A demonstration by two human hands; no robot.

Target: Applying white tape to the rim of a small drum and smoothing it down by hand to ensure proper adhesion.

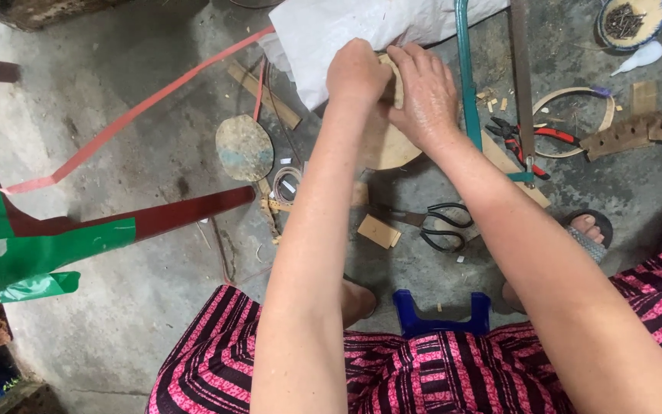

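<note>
Tan round board (381,146) showing under both hands. White sack (331,31) lying at far centre. Red strap (132,115) running across grey floor (116,307). Black scissors (442,222) lying mid-scene; red-and-black pliers (530,136) lying far right. Blue stool (442,314) showing near. Pink-and-black striped skirt (423,376) filling the near edge. Green sheet (32,253) lying left.
</note>
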